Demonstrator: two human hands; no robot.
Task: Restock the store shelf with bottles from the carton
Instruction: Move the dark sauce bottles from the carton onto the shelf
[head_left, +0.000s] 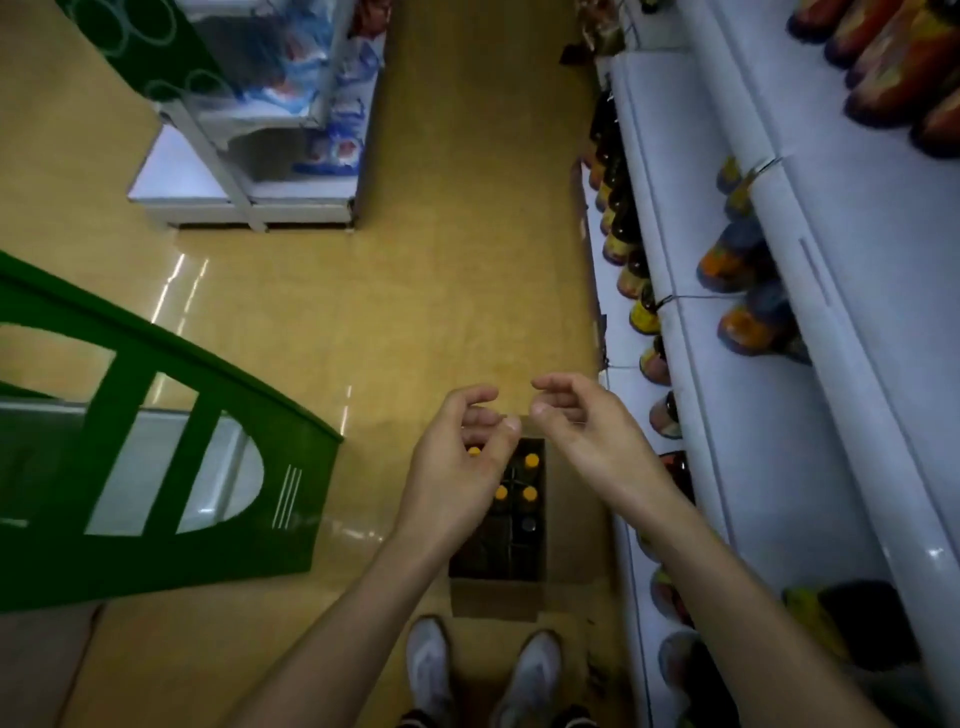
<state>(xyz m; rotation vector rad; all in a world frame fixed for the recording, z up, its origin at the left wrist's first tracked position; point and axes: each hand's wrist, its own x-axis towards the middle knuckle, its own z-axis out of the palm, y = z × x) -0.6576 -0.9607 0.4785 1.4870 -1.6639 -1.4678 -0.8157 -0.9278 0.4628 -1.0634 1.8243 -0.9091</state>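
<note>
bottles (531, 460) with yellow caps stand upright in the far end of the carton (496, 597), which sits on the floor; near-end cells look dark and mostly empty, hard to tell. left hand (457, 467) hovers above the carton's far left corner, fingers loosely curled toward the thumb, holding nothing. right hand (587, 436) hovers above the carton's far right edge, same loose curl, nothing in it. neither touches a bottle. shelf (727, 415) runs along the carton's right side, low tier lined with stocked bottles (654, 358). shoes (428, 660) are just behind the carton's near flap. my read: reach-down for the next pick. risks: caps sit tight together, so a grab by the cap alone could slip or drag a neighbour up; what look like dividers could snag a bottle coming out. carton is close to the shelf base, so swinging a bottle right could knock the front row over. near flap at the toes is a trip hazard when stepping in.
</note>
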